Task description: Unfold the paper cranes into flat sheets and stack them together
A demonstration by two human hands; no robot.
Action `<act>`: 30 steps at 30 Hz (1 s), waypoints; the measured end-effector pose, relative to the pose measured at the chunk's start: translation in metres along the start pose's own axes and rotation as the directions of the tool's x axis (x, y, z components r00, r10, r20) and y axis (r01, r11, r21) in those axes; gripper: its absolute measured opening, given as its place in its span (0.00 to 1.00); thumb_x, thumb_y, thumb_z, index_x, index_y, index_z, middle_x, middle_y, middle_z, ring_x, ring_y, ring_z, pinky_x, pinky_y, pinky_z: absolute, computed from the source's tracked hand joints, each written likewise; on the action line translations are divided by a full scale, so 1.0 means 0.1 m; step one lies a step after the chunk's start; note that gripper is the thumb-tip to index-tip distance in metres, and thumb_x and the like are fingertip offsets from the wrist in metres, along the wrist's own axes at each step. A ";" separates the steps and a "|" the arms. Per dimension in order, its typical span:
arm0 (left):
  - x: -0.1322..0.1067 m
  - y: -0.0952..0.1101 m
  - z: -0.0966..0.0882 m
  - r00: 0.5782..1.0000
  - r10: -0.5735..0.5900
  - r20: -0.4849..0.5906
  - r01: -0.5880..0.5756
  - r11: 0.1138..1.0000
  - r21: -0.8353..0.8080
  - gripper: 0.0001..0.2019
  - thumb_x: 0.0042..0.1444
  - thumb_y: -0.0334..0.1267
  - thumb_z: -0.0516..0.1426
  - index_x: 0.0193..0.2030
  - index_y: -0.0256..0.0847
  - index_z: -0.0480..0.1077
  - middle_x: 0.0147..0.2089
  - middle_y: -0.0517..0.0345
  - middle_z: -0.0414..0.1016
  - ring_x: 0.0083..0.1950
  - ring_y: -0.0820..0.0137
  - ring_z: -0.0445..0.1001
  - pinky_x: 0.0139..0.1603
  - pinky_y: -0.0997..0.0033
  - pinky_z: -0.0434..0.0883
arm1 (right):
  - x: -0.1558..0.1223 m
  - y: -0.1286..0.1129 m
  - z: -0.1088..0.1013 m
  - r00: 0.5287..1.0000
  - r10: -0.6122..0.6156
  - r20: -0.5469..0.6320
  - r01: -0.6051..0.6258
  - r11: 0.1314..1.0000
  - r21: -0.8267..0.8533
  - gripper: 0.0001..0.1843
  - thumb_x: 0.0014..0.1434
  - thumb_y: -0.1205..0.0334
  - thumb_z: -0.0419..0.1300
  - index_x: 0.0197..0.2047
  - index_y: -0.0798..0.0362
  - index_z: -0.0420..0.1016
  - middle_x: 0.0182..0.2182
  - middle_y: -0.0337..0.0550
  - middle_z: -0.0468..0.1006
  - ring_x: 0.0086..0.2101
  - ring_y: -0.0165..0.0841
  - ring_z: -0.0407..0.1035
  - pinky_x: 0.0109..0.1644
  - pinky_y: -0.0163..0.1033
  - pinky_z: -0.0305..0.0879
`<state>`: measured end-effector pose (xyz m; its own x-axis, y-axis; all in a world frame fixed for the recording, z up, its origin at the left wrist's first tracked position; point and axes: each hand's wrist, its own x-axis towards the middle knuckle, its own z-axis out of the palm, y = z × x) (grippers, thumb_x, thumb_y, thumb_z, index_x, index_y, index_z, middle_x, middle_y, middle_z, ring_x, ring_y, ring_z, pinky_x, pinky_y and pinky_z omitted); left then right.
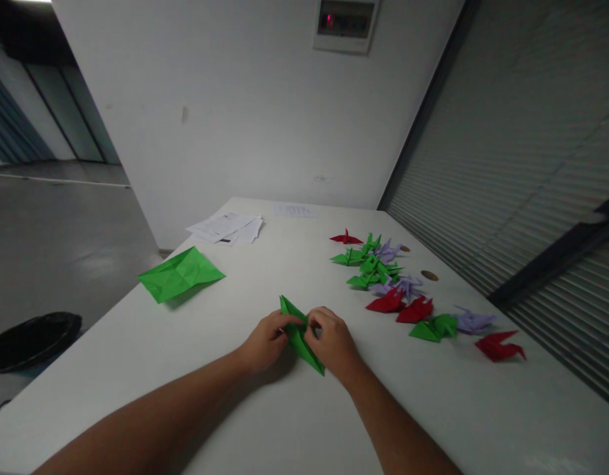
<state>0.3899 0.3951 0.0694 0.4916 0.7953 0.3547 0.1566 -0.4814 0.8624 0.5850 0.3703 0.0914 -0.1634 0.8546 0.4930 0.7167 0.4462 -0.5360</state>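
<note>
A partly folded piece of green origami paper, long and pointed at both ends, is between my hands above the white table. My left hand grips its left side, fingers bent over the middle. My right hand pinches the paper from the right, with thumb and fingertips close together near the centre fold. My fingers hide part of the middle. To the left, a creased green sheet lies by the table's edge.
Several folded paper cranes in green, red and purple lie along the right side. Printed sheets rest at the back left. A black-lined bin stands on the floor left of the table. Window blinds border the right.
</note>
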 end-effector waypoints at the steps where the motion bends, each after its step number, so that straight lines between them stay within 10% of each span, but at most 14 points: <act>1: 0.00 0.02 0.00 1.000 -0.006 0.010 0.005 0.999 0.047 0.20 0.50 0.24 0.52 0.48 0.41 0.76 0.45 0.52 0.76 0.47 0.63 0.73 0.47 0.64 0.70 | 0.00 -0.01 -0.01 1.000 -0.002 -0.004 0.002 1.000 0.002 0.12 0.50 0.77 0.55 0.27 0.49 0.62 0.30 0.40 0.73 0.35 0.36 0.69 0.42 0.39 0.65; 8: -0.03 0.14 0.00 0.998 -0.055 -0.032 0.061 0.974 0.216 0.06 0.57 0.37 0.60 0.39 0.40 0.70 0.42 0.55 0.69 0.43 0.65 0.69 0.43 0.67 0.69 | 0.00 -0.05 -0.03 0.997 -0.040 -0.060 0.041 0.999 0.013 0.12 0.52 0.77 0.55 0.29 0.48 0.61 0.34 0.43 0.73 0.39 0.39 0.69 0.47 0.42 0.66; 30: 0.01 0.06 -0.07 0.984 -0.074 -0.164 0.112 0.964 0.241 0.12 0.50 0.25 0.53 0.36 0.39 0.76 0.35 0.56 0.71 0.37 0.67 0.71 0.38 0.69 0.67 | 0.01 -0.10 -0.09 0.978 -0.080 -0.193 0.090 0.995 0.046 0.10 0.54 0.75 0.55 0.30 0.49 0.63 0.33 0.44 0.72 0.38 0.39 0.69 0.43 0.42 0.65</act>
<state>0.3853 0.3957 0.0771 0.3319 0.8782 0.3445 0.4129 -0.4636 0.7840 0.5838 0.3647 0.1030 -0.0865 0.7488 0.6571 0.6667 0.5336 -0.5204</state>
